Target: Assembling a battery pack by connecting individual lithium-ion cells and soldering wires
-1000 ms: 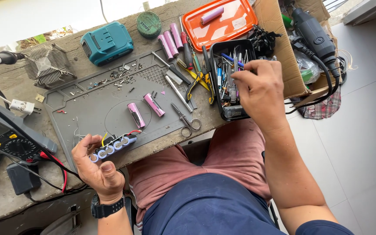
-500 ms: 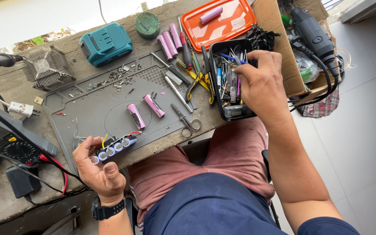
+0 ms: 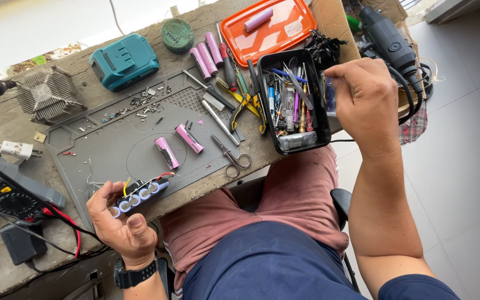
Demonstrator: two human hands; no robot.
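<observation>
left hand (image 3: 120, 225) grips battery pack (image 3: 139, 195); right hand (image 3: 365, 105) curled, contents unclear, beside tool box (image 3: 323, 119).

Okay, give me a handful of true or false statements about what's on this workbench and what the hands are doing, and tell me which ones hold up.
1. The left hand holds a battery pack of joined cells. True.
2. The right hand rests on the teal battery case. False: it is raised beside the black tool box.
3. Two loose pink cells lie on the grey mat. True.
4. The scissors sit inside the orange tray. False: they lie at the mat's edge.
</observation>
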